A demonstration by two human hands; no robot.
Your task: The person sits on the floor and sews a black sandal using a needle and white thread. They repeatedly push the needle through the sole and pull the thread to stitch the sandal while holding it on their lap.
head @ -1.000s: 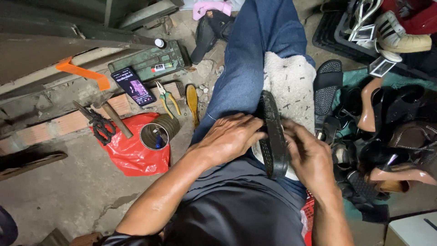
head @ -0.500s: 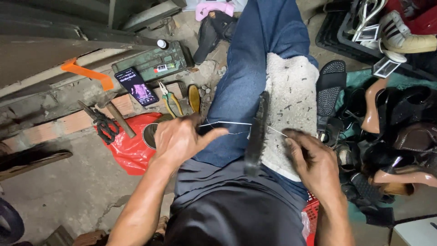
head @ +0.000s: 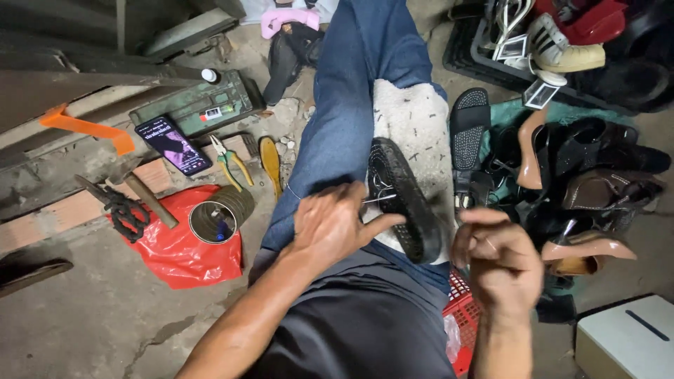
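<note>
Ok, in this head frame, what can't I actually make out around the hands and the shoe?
- Right hand: curled into a fist, so whatever its grip holds is hidden by its own fingers.
- Black shoe on the lap: its upper faces away; only the sole side shows.
- Left hand: palm side hidden, and the thin thread near it is too fine to follow to its end.
- Round tin on the red bag: contents too small and dark.
- White box: cut off by the frame's corner.

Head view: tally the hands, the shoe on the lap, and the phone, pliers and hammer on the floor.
Hands, left hand and right hand: 2
Black shoe: 1
Phone: 1
Pliers: 1
Hammer: 1
Total: 6
</note>
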